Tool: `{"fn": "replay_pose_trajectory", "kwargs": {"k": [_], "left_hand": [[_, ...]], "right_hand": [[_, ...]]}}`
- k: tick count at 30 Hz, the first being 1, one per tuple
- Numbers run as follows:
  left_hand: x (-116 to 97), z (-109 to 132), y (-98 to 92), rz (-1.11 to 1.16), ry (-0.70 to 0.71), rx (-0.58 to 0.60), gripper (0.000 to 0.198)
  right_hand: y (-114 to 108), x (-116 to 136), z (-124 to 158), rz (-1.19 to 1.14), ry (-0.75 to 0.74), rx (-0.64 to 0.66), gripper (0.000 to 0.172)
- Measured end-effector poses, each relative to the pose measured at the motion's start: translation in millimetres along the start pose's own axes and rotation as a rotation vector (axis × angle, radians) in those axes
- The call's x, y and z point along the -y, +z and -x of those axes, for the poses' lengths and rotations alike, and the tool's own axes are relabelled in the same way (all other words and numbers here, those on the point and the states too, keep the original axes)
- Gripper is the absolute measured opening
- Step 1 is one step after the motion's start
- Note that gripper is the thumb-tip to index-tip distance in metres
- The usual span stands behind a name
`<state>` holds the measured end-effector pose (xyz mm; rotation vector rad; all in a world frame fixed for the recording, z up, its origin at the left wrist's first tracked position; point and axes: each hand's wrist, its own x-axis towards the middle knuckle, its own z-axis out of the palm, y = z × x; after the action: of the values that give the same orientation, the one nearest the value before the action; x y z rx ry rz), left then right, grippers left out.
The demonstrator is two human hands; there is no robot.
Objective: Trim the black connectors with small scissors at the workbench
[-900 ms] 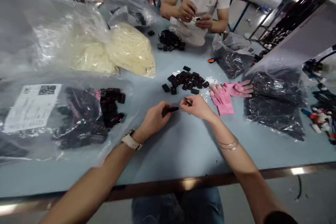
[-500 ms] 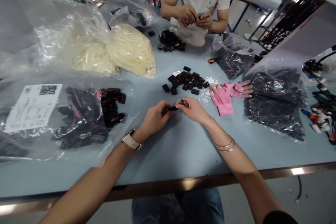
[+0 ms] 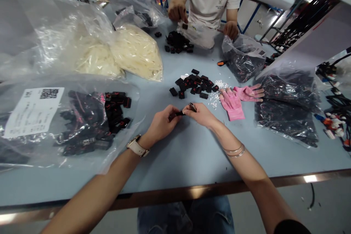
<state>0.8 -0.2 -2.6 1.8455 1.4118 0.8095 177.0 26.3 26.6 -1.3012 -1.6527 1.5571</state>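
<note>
Near edge of the counter: both forearms reach in, watch on the left wrist, bangles on the right. Left hand has its fingers pressed together on a small black plastic connector, held just above the counter between the two hands. Right hand meets it end-on, fingers pinching a thin dark metal-looking tool right at the connector; the tool's tip is too small to make out. The connector looks light, stiff and hard-shelled, probably a bit slick, so a pinch across its flat sides seems the safest hold.

Left of the hands: clear bag of black and red connectors with a white label. Just beyond the hands: loose pile of black connectors, scatter of tiny white bits beside it, then pink gloves lying flat. Right: more bags of black parts. Farther left: bags of cream-coloured pieces.

Far side: a second person in a white shirt, hands apart, another small black pile in front of them.
</note>
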Motion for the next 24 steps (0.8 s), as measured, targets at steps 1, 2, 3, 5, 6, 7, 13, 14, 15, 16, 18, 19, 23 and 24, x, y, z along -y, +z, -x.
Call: {"fn": "replay_pose_trajectory", "kwargs": {"k": [1, 2, 3, 5, 6, 7, 13, 14, 15, 16, 18, 19, 23, 24], "left_hand": [[-0.5, 0.2, -0.1, -0.004, 0.001, 0.000, 0.015], [-1.1, 0.5, -0.2, -0.008, 0.001, 0.001, 0.015], [-1.8, 0.7, -0.5, -0.013, 0.001, 0.003, 0.015], [-3.2, 1.2, -1.1, -0.018, 0.000, 0.010, 0.015], [-3.7, 1.4, -1.4, -0.018, 0.000, 0.012, 0.014], [-4.0, 1.4, -1.5, -0.018, 0.000, 0.014, 0.014], [-1.6, 1.1, -0.4, -0.007, -0.016, 0.005, 0.014], [-1.2, 1.0, -0.2, -0.001, -0.021, 0.005, 0.014], [-0.8, 0.9, 0.0, 0.007, -0.027, 0.005, 0.014], [-0.6, 0.8, 0.1, 0.015, -0.032, 0.004, 0.014], [-0.5, 0.7, 0.1, 0.031, -0.039, -0.001, 0.014], [-0.5, 0.7, 0.1, 0.036, -0.040, -0.004, 0.014], [-1.9, 0.5, -0.3, 0.036, -0.039, -0.011, 0.013], [-2.4, 0.5, -0.5, 0.037, -0.037, -0.010, 0.013]], "right_hand": [[0.4, 0.3, 0.4, -0.008, 0.004, -0.003, 0.017], [0.8, 0.3, 0.6, -0.010, 0.006, -0.006, 0.017], [1.2, 0.1, 0.8, -0.005, 0.007, -0.009, 0.017], [2.0, -1.1, 0.6, 0.028, 0.003, -0.015, 0.017], [2.3, -1.9, 0.3, 0.055, -0.001, -0.017, 0.018], [2.6, -2.9, -0.1, 0.086, -0.007, -0.022, 0.018], [3.2, -6.9, -2.3, 0.258, -0.082, -0.072, 0.019], [3.1, -6.2, -2.2, 0.273, -0.086, -0.079, 0.019], [2.9, -5.2, -1.8, 0.284, -0.085, -0.087, 0.018], [2.8, -3.8, -1.3, 0.293, -0.081, -0.094, 0.018], [2.8, -0.4, 0.1, 0.308, -0.071, -0.103, 0.018], [3.0, 1.3, 0.9, 0.315, -0.065, -0.105, 0.017], [5.0, 4.1, 2.6, 0.348, -0.056, -0.124, 0.015], [5.5, 3.4, 2.3, 0.342, -0.056, -0.130, 0.014]]}}
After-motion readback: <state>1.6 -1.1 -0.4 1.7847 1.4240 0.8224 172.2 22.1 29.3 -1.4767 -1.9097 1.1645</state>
